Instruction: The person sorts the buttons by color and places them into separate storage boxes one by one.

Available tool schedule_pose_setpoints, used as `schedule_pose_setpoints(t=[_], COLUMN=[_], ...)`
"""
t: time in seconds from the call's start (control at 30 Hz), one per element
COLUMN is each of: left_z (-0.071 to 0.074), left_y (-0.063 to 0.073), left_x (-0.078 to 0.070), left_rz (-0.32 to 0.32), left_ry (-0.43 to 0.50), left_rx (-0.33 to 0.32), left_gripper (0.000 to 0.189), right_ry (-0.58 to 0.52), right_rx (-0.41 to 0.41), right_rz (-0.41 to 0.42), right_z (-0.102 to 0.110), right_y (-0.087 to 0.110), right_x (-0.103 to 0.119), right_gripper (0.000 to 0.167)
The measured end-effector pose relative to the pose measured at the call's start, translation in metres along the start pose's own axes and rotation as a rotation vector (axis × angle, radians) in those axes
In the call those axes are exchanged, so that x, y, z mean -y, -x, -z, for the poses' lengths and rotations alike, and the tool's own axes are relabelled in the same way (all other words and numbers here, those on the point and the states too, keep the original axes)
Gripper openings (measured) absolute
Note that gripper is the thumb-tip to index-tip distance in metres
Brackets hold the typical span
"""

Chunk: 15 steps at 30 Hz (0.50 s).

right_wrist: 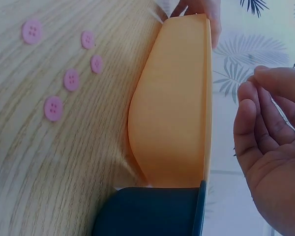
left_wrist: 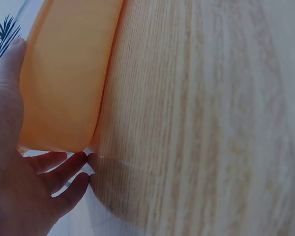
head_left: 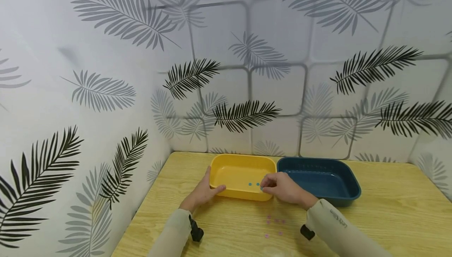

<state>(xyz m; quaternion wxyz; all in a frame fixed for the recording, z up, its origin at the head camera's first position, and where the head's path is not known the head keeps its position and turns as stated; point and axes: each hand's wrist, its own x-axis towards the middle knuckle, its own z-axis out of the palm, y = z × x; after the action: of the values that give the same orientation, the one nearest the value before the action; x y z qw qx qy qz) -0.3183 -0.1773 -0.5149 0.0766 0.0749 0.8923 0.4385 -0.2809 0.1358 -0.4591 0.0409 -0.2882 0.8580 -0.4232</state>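
A yellow tray lies on the table, and my left hand grips its left end. In the left wrist view the thumb reaches the rim while the other fingers curl by the tray's end wall. Over the tray's front right corner is my right hand, thumb and fingertips pinched together. A blue button shows at those fingertips in the head view; the right wrist view hides it. Two more blue buttons, a left one and a right one, lie inside the yellow tray.
A dark blue tray adjoins the yellow tray's right end. Several pink buttons lie loose on the wooden table in front of the trays. Behind stands a wall with a leaf pattern.
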Motion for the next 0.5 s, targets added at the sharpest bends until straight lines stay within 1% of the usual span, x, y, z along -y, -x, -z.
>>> schedule_pose_setpoints(t=[0.17, 0.3, 0.5], left_z=[0.0, 0.0, 0.001], left_y=[0.0, 0.0, 0.001], left_x=[0.0, 0.0, 0.0], left_rz=[-0.01, 0.001, 0.005], left_ry=[-0.008, -0.005, -0.001], left_rx=[-0.003, -0.001, -0.001], left_gripper=[0.105, 0.104, 0.104], right_ry=[-0.001, -0.013, -0.003], right_rx=[-0.039, -0.056, -0.075], right_rz=[0.0, -0.002, -0.04], right_z=[0.003, 0.006, 0.007], right_y=[-0.006, -0.011, -0.019], right_x=[-0.004, -0.007, -0.01], right_gripper=[0.008, 0.008, 0.005])
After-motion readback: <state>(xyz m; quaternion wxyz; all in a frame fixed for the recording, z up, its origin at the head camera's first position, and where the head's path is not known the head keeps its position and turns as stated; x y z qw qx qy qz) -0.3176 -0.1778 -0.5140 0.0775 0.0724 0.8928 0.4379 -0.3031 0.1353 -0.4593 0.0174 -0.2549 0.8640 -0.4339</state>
